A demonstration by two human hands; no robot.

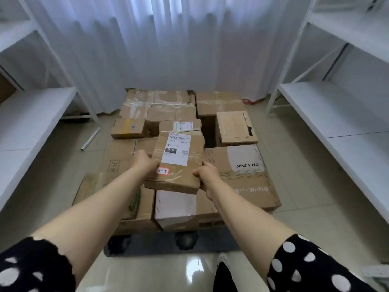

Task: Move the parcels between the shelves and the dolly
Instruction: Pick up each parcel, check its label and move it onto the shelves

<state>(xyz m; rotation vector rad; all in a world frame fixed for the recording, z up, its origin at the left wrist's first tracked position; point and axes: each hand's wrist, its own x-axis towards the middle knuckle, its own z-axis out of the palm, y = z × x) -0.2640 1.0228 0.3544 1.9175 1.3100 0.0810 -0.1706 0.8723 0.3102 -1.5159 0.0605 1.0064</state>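
A small brown parcel (179, 165) with a white shipping label and a little handwritten sticker is held above the pile. My left hand (144, 162) grips its left edge and my right hand (207, 178) grips its right edge, thumbs on top. Below it, several taped cardboard parcels are stacked on the dark dolly (151, 244). Among them are a large TP-LINK box (246, 173), a white-faced box (175, 207) and a torn square box (234, 127).
White metal shelves stand on the left (31, 108) and on the right (328, 108), their boards bare. A white curtain (168, 49) hangs behind the pile. A clear roll (90, 139) lies on the tiled floor by the left shelf's leg.
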